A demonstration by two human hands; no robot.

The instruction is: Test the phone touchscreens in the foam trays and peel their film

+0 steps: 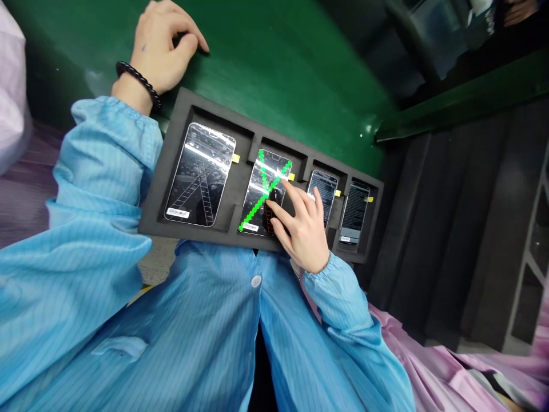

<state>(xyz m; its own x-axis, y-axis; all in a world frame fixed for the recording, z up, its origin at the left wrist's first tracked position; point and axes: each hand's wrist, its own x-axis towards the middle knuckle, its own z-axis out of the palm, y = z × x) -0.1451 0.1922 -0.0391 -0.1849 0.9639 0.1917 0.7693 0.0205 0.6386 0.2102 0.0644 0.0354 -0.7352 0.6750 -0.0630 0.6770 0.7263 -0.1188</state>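
Observation:
A black foam tray [171, 171] lies on the green table and holds several phones in separate slots. My right hand [302, 226] rests over the tray with its fingers stretched out, a fingertip touching the screen of the second phone [261, 194], which shows bright green diagonal lines. The leftmost phone [199, 174] shows a faint grid pattern. Two smaller-looking phones [325, 191] [355, 210] lie to the right. My left hand [165, 48], with a dark bead bracelet on its wrist, lies on the green table [278, 74] beyond the tray, fingers curled over something dark that I cannot make out.
My blue striped coat fills the lower view. A person in a pink garment [429, 355] sits at my right, and pink cloth shows at the left edge. Dark panels [450, 229] and a grey frame stand right of the table. Another person's hand [518, 11] shows at top right.

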